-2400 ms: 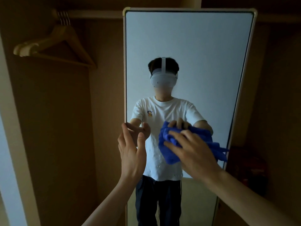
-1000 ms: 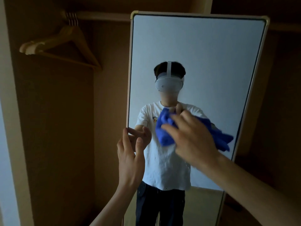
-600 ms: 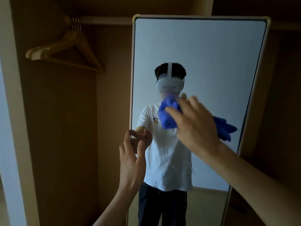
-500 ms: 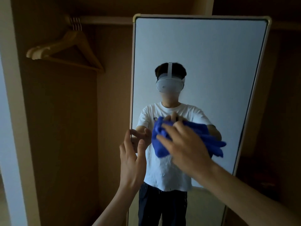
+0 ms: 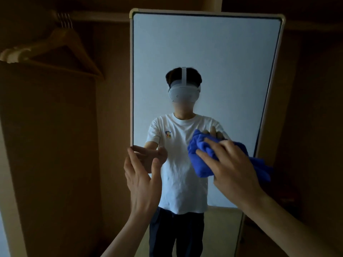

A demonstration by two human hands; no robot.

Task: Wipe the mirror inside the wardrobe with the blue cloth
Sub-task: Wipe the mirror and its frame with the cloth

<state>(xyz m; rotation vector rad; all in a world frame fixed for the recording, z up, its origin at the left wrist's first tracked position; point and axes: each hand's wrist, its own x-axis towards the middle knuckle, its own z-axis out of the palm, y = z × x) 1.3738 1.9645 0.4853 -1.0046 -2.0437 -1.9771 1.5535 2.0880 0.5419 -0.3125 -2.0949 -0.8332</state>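
Note:
A tall mirror [image 5: 204, 52] with a pale frame stands inside the dark wooden wardrobe. My right hand [image 5: 232, 169] presses a bunched blue cloth [image 5: 200, 156] flat against the glass near the mirror's right side, at chest height of the reflected person. Part of the cloth hangs out to the right past the frame. My left hand [image 5: 143, 180] holds the mirror's left edge, fingers straight behind the frame and thumb on the front.
Wooden hangers [image 5: 61, 51] hang from the rail [image 5: 96, 15] at the upper left. The wardrobe's side panel [image 5: 46, 145] stands on the left and a dark recess [image 5: 311, 127] lies right of the mirror.
My right hand has swept the cloth up, then down and to the right across the glass. My left hand has stayed on the mirror's left edge.

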